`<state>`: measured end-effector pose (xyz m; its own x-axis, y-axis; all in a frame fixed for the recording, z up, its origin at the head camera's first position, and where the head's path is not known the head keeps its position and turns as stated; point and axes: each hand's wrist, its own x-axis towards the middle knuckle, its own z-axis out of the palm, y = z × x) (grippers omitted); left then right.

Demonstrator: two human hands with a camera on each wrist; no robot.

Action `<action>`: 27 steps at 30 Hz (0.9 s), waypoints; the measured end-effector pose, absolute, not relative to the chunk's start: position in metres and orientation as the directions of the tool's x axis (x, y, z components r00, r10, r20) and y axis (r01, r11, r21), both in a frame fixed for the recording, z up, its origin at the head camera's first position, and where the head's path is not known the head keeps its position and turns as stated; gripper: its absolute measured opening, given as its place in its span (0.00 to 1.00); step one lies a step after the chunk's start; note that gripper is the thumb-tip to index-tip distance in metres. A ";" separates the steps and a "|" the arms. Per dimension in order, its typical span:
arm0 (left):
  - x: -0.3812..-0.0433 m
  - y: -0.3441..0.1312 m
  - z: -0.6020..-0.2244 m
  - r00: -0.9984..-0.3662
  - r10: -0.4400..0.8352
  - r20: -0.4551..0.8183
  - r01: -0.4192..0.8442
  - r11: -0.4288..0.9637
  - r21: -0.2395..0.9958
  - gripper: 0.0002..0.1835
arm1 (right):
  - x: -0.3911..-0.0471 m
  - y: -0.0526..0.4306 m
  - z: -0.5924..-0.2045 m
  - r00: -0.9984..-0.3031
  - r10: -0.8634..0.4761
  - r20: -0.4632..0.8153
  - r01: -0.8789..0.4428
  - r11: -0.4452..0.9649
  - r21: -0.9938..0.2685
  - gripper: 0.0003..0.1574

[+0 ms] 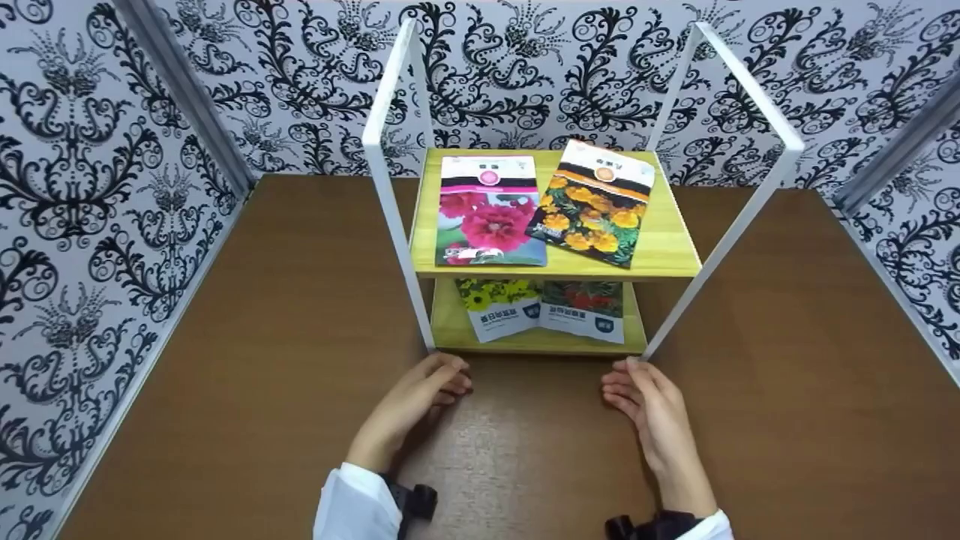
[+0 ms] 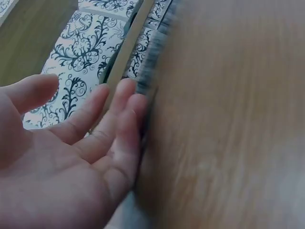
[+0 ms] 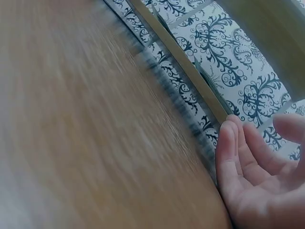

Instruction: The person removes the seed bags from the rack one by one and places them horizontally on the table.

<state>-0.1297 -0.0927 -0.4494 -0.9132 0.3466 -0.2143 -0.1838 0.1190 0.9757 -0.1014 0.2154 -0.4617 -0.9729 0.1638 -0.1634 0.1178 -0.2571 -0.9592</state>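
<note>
A two-tier rack with white posts point(image 1: 402, 247) stands on the brown table. My left hand point(image 1: 416, 405) is at its front left foot, palm inward and fingers slightly bent. Mirroring it, my right hand point(image 1: 660, 420) is by the front right foot, fingertips right at the corner. Both wrist views show empty palms, with fingertips close to the thin bottom board's edge point(image 2: 126, 52). On the upper shelf point(image 1: 671, 240) lie a pink-flower packet point(image 1: 491, 217) and a tilted orange-flower packet point(image 1: 596, 206). Below, a yellow-flower packet point(image 1: 499, 304) and a red-flower packet point(image 1: 585, 307) lie partly hidden.
Patterned black-and-white panels point(image 1: 315, 90) close off the back and both sides. The brown tabletop point(image 1: 300, 300) extends around the rack. Tall white side loops rise above the upper shelf. Dark camera straps point(image 1: 420, 502) circle both wrists below white sleeves point(image 1: 356, 502).
</note>
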 end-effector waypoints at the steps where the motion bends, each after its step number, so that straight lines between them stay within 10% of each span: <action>1: -0.132 -0.092 -0.450 -0.912 0.352 -0.210 -0.183 0.108 0.977 0.24 | -0.102 0.213 -0.462 -0.975 0.165 -0.151 0.106 -0.253 -0.962 0.28; 27: -0.146 -0.085 -0.464 -0.893 0.442 -0.089 -0.177 -0.163 0.971 0.33 | -0.119 0.179 -0.467 -0.992 0.086 0.089 -0.102 -0.162 -0.982 0.25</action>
<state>-0.1456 -0.0846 -0.4642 -0.8925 0.4422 -0.0890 -0.1774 -0.1627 0.9706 -0.1190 0.1793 -0.4674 -0.9923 0.0855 0.0891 -0.1021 -0.1615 -0.9816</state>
